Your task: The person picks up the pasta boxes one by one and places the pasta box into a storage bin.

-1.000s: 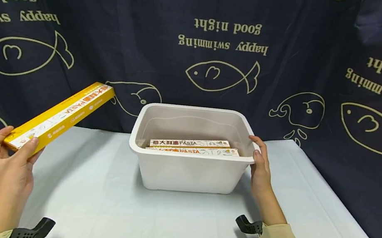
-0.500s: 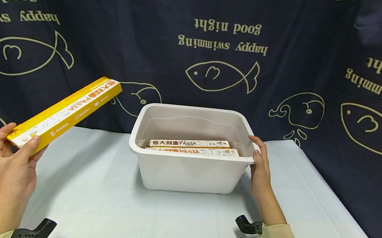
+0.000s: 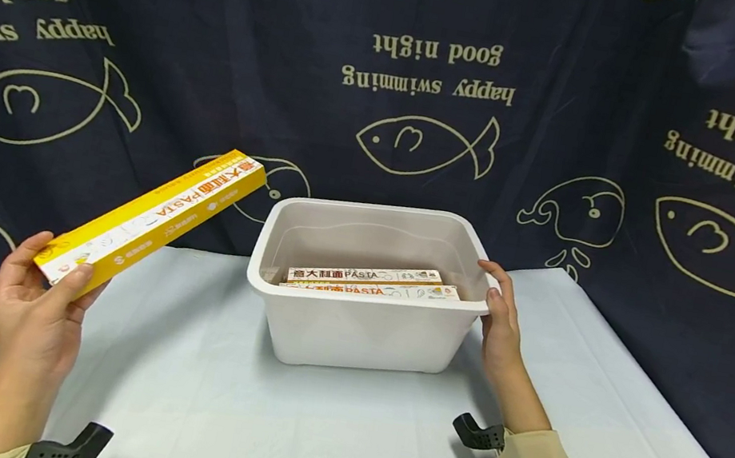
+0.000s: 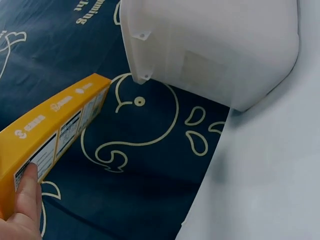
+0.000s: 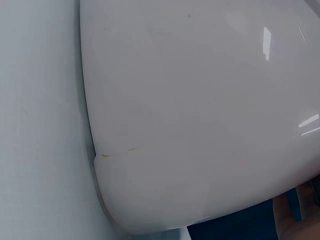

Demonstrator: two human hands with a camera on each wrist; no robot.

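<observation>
My left hand (image 3: 37, 316) grips the near end of a yellow and white pasta box (image 3: 154, 214), which is held in the air, tilted with its far end up and to the right. In the left wrist view a finger lies along the printed side of that pasta box (image 4: 60, 127). A white plastic bin (image 3: 360, 333) stands on the table to the right of it. Two more pasta boxes (image 3: 366, 273) lie side by side inside, their lower parts hidden by the bin's front wall. My right hand (image 3: 503, 325) holds the bin's right rim, fingers curled over the edge.
A pale cloth covers the table (image 3: 330, 450). Behind it hangs a dark blue curtain (image 3: 256, 65) printed with fish and words. Black wrist camera mounts (image 3: 479, 432) sit on both forearms.
My left hand has moved right and slightly up with the pasta box, bringing its far end closer to the bin. The right hand and the bin have stayed in place.
</observation>
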